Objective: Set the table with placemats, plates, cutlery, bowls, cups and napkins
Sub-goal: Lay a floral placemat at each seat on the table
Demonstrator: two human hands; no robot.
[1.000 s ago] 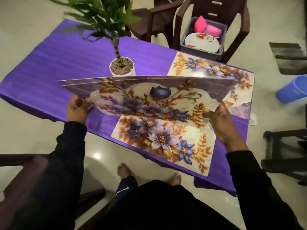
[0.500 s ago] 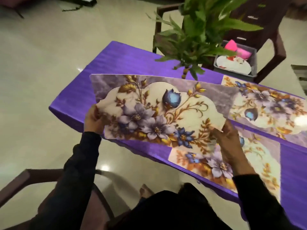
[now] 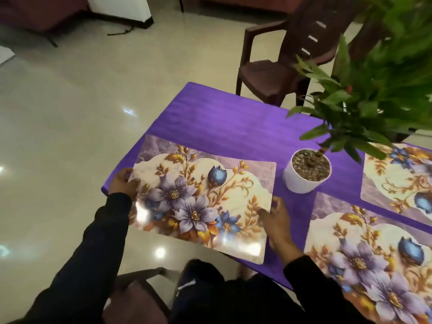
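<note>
A floral placemat [image 3: 205, 195] lies nearly flat over the left end of the purple table [image 3: 229, 120], its near corner overhanging the table's edge. My left hand [image 3: 122, 183] grips the mat's left edge, thumb on top. My right hand [image 3: 277, 218] pinches the mat's right edge near its lower corner. Two more floral placemats lie on the table: one [image 3: 369, 258] at the near right, another [image 3: 397, 181] behind it at the far right.
A white pot [image 3: 304, 178] with a leafy green plant [image 3: 374, 94] stands just right of the held mat. A brown plastic chair [image 3: 280, 66] sits beyond the table; another chair [image 3: 138, 291] is at my knees. Shiny tiled floor [image 3: 70, 113] spreads to the left.
I have carried the mat leftward past the plant and lowered it from a raised tilt to nearly flat on the table's left end. The view swung left; the bin with plates is out of sight.
</note>
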